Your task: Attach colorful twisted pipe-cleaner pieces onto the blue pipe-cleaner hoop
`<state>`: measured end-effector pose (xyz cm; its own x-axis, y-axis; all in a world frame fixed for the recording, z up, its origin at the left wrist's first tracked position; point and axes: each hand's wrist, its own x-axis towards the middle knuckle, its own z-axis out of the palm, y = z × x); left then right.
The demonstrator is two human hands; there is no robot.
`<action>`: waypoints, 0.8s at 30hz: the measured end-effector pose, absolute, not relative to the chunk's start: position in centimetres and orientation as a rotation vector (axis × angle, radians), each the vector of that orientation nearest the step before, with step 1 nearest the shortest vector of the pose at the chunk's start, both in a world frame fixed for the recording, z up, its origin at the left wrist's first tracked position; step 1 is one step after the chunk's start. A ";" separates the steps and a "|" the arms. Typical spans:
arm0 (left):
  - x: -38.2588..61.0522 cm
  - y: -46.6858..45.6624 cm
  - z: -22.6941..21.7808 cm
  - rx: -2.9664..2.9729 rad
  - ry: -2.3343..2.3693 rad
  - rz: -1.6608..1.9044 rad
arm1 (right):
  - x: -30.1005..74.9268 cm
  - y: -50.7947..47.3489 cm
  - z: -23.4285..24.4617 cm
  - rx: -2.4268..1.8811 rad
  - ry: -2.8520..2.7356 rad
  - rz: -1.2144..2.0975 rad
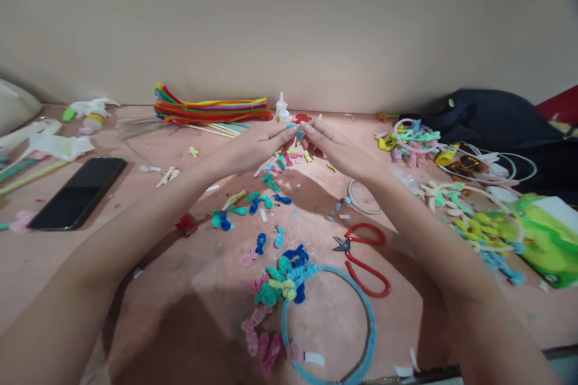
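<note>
Both arms reach far forward, and the fingertips meet near the back of the table. My left hand (273,137) and my right hand (329,141) are closed, pinching a small blue fuzzy piece (300,135) between them; fingers hide most of it. Just under the hands lie small twisted fuzzy shapes in teal, pink and yellow. Closer to me, a blue fuzzy-wrapped hoop (371,319) carries a cluster of twisted pipe-cleaner shapes (280,283) on its left side. Red-handled scissors (361,255) lie partly open at the hoop's upper right.
Bundled pipe cleaners (212,109) and a white nozzle bottle (282,109) stand by the wall. A black phone (79,192) lies left, a red clip (186,225) near my left forearm. Decorated hoops (474,216), a green packet (548,240) and dark fabric (492,114) fill the right.
</note>
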<state>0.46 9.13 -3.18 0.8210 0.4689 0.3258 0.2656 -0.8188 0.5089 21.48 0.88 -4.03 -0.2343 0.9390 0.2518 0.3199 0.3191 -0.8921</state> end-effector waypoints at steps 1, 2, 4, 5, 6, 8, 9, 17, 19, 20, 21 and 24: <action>0.5 9.3 -3.3 2.511 0.537 0.632 | 21.2 0.8 -4.1 -1.101 -1.791 0.851; 0.7 9.4 -3.5 2.474 0.530 0.644 | 21.0 0.9 -4.2 -1.062 -1.830 0.805; 0.9 9.8 -4.0 2.423 0.528 0.665 | 20.8 1.0 -4.5 -1.008 -1.868 0.772; 1.0 10.0 -4.2 2.407 0.530 0.675 | 20.7 1.2 -4.6 -0.996 -1.874 0.771; 1.0 10.2 -4.4 2.398 0.532 0.686 | 20.7 1.3 -4.7 -0.992 -1.873 0.772; 1.1 10.4 -4.6 2.398 0.537 0.718 | 20.8 1.6 -4.9 -0.991 -1.869 0.773; 1.1 10.4 -4.5 2.408 0.539 0.744 | 20.9 1.7 -5.0 -0.991 -1.867 0.770; 0.3 10.0 -3.9 2.780 0.478 1.039 | 21.4 1.2 -4.5 -1.047 -1.813 0.824; 0.0 10.2 -4.4 2.884 0.474 1.099 | 21.1 1.1 -4.5 -1.077 -1.780 0.894; -0.2 10.3 -4.7 2.931 0.462 1.107 | 20.9 1.1 -4.5 -1.081 -1.752 0.951; -0.3 10.5 -4.9 2.976 0.443 1.103 | 20.7 1.1 -4.5 -1.074 -1.724 1.017; -0.8 10.9 -5.7 3.089 0.370 1.068 | 20.2 1.0 -4.5 -1.028 -1.659 1.169</action>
<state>-0.84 10.85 -5.65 0.7654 0.1623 0.6228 0.2580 -0.9639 -0.0659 20.20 1.04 -4.50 -0.3112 0.9343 0.1737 0.1511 0.2291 -0.9616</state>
